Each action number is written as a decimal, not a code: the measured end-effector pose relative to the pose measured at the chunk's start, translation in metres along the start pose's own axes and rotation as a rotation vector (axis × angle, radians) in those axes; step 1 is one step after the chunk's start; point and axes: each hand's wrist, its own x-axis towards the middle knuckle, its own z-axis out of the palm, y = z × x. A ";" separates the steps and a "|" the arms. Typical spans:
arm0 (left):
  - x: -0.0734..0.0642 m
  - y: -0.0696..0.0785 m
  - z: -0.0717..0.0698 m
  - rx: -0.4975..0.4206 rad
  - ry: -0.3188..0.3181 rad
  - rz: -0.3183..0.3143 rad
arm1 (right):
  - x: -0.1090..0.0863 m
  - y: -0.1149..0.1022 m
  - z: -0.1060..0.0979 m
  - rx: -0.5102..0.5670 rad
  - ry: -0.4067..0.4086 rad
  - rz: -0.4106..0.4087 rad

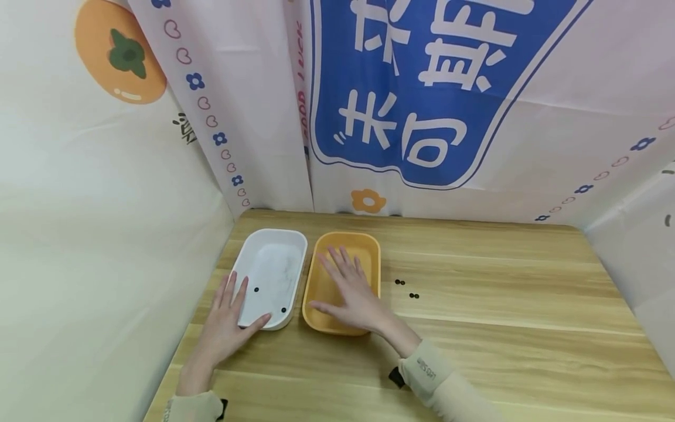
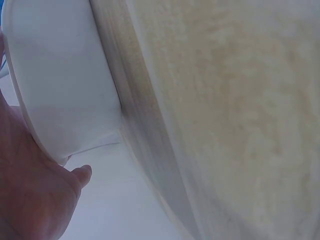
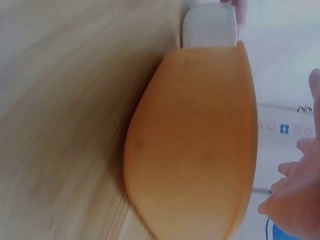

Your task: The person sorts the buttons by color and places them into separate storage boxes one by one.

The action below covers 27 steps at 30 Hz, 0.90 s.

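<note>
My left hand (image 1: 224, 319) rests at the near left corner of a white tray (image 1: 276, 264), its fingers spread along the left rim and its thumb over the near end. Inside that tray lie two small black round pieces (image 1: 256, 289), which look like buttons. Over an orange tray (image 1: 337, 328), just to the right, my right hand (image 1: 352, 296) is held with straight, spread fingers and nothing in its grasp. In the right wrist view, the right hand (image 3: 297, 195) shows apart from the orange tray's wall (image 3: 195, 135). The left wrist view catches the white tray's outer wall (image 2: 65, 75) against the palm.
Two pairs of similar black pieces, one farther back (image 1: 399, 282) and one nearer (image 1: 413, 296), lie on the wooden table (image 1: 501, 328) right of the orange tray. Printed cloth (image 1: 253, 117) hangs behind the table, and pale cloth stands along both sides.
</note>
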 end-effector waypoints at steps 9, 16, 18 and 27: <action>0.000 0.000 0.001 -0.007 0.016 0.014 | -0.038 0.045 -0.018 -0.047 0.118 0.100; 0.002 0.001 -0.001 -0.009 0.014 0.011 | -0.062 0.084 -0.027 -0.088 0.203 0.250; 0.002 0.001 -0.002 -0.007 0.011 0.009 | -0.065 0.092 -0.029 -0.101 0.238 0.274; 0.000 0.001 -0.001 -0.010 0.004 0.006 | -0.070 0.115 -0.030 -0.030 0.283 0.375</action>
